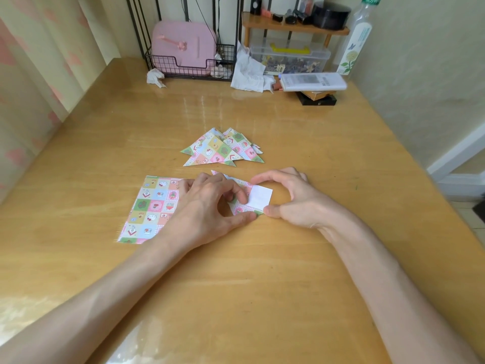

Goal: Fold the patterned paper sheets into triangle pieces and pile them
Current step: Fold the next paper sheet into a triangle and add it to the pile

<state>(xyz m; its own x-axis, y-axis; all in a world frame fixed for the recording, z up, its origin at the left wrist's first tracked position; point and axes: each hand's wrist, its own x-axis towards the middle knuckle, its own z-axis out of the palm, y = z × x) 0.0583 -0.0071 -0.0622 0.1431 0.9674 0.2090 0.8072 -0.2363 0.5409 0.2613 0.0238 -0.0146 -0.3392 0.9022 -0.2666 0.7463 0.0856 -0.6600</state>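
Note:
A pile of folded patterned triangles lies on the wooden table beyond my hands. A flat stack of unfolded patterned sheets lies at the left, partly under my left hand. Between my hands is a partly folded patterned sheet with a white flap turned up. My left hand pinches its near edge, thumb below and fingers curled on top. My right hand arches over the paper's right side, thumb tip pressing the near corner and fingers touching the far edge.
At the table's back stand a black wire basket with a pink case, crumpled tissues, a clear plastic box, a white remote-like object, a bottle and a small wooden shelf. A curtain hangs at the left.

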